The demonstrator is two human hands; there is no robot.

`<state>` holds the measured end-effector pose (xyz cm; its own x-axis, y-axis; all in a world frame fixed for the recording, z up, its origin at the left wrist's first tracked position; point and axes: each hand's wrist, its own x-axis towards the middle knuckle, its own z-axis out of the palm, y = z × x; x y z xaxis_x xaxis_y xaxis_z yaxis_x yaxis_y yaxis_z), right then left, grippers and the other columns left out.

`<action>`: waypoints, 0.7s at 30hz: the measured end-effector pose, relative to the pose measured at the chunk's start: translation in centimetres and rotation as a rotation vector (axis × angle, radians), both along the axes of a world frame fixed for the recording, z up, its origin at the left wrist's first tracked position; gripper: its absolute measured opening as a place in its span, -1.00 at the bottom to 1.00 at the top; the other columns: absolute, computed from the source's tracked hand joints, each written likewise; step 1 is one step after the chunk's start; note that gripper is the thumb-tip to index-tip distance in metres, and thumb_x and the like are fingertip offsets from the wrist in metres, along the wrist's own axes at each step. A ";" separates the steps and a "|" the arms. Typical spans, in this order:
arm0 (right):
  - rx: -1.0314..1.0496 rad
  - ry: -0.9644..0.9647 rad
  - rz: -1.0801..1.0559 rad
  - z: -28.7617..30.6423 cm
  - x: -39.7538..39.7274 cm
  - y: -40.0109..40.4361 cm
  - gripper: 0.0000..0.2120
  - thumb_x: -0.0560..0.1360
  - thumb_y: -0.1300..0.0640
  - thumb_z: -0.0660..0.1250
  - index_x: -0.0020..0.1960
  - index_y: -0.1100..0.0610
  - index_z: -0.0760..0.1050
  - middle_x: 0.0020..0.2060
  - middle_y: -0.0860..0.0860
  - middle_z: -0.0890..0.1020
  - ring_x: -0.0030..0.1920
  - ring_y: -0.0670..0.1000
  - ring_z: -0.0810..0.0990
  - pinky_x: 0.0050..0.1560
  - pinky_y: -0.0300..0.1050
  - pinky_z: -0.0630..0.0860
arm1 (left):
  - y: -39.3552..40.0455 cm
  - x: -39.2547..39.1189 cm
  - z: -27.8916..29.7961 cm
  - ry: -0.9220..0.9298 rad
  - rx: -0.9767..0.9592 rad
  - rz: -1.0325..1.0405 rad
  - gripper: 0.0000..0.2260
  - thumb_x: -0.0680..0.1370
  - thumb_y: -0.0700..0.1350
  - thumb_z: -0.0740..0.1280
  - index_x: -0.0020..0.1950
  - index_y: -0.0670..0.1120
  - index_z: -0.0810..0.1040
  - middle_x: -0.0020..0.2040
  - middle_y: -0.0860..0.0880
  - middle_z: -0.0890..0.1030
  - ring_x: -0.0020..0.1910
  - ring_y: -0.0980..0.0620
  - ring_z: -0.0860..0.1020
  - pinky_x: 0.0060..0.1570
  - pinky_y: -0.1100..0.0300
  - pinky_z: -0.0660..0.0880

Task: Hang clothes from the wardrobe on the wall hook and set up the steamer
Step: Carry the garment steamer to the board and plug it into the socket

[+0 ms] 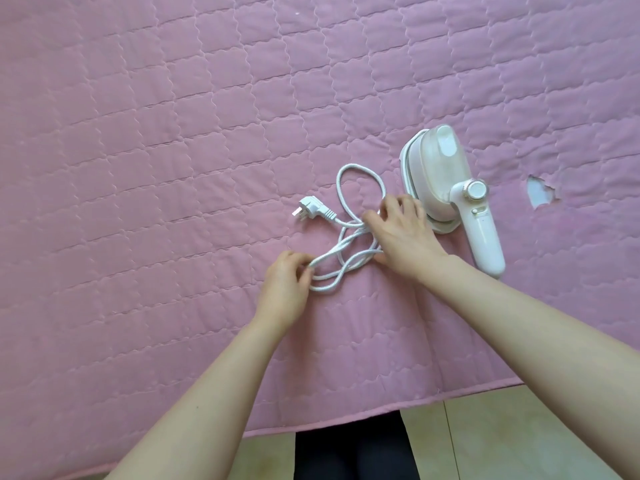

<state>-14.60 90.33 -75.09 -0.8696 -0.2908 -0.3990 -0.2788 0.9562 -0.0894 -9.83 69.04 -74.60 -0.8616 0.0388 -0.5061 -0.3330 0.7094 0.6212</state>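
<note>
1. Lying on the pink quilted bed cover (173,168), the handheld steamer (453,188) is found beside its looped cord (346,268).
2. A cord loop is pinched by the left hand (285,289); the right hand (403,233), fingers spread, presses the crossing strands.
3. A knot could be tightened if the plug (311,211) is pulled through the wrong loop.

pink quilted bed (173,168), tiled floor (485,427)

Bright, even, soft daylight, source unclear; only faint shadows under the hands (401,233) and cord (346,251), no hard glare. Slightly soft overall, white steamer (446,174) a bit washed out with low detail. Wide-angle bend shows in the quilt (173,133) stitch lines, curving toward the edges.
</note>
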 end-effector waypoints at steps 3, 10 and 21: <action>-0.012 0.073 -0.009 -0.4 0.9 0.5 -0.63 0.24 0.08 0.52 -0.03 0.16 0.51 0.00 0.18 0.49 0.05 0.26 0.45 0.15 0.15 0.30 | 1.3 0.9 0.9 -0.071 0.000 0.521 -0.71 0.53 -0.08 0.37 0.24 -0.07 0.49 0.04 0.02 0.50 0.00 0.03 0.51 0.12 0.16 0.44; -0.116 0.044 -0.061 -0.3 2.8 0.3 -0.62 0.33 -0.07 0.47 -0.07 0.20 0.47 -0.19 0.11 0.58 -0.04 0.17 0.58 0.20 0.16 0.29 | 5.6 2.7 2.3 -0.655 0.648 1.176 -0.66 0.56 0.03 0.32 0.16 -0.21 0.45 0.02 -0.15 0.58 0.07 -0.08 0.59 0.24 0.01 0.47; -0.454 -0.026 -0.097 0.2 7.4 0.1 -0.75 0.35 0.35 0.28 0.02 0.22 0.53 -0.23 0.12 0.55 -0.19 0.19 0.51 -0.18 0.03 0.46 | 9.3 -0.1 0.5 -0.416 0.967 1.349 -0.78 0.43 -0.28 0.46 0.06 -0.20 0.60 -0.17 -0.07 0.60 -0.20 0.01 0.58 -0.12 0.18 0.55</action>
